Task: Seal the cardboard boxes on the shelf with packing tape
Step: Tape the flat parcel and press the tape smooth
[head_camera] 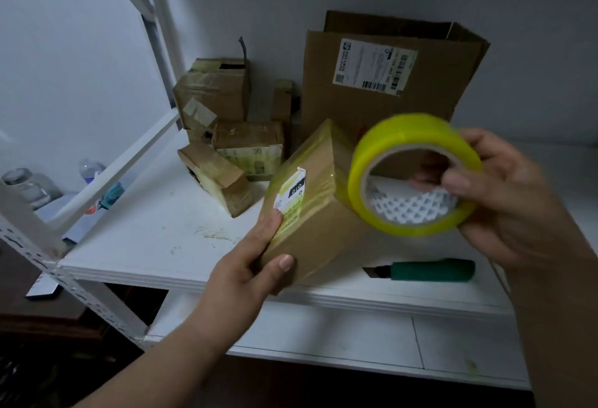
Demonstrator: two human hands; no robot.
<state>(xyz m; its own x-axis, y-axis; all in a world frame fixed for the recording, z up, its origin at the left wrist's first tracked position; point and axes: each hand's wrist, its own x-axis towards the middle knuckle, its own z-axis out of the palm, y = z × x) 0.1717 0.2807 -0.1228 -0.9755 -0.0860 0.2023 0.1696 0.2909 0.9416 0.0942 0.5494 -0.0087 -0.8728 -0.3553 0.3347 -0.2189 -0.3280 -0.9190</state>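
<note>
My left hand [255, 265] grips the near end of a small cardboard box [310, 200], tilted up above the front of the white shelf [136, 229]. The box is wrapped in yellowish tape and bears a white and green label. My right hand [504, 203] holds a roll of yellow-green packing tape [411, 174] just right of the box, fingers curled through its core and thumb on the outer rim. The roll touches the box's upper right side.
A green-handled utility knife [427, 271] lies on the shelf below the roll. Several taped small boxes [226, 135] are piled at the back left. A large open carton [382, 84] with a shipping label stands against the wall. A lower shelf [323, 339] sits beneath.
</note>
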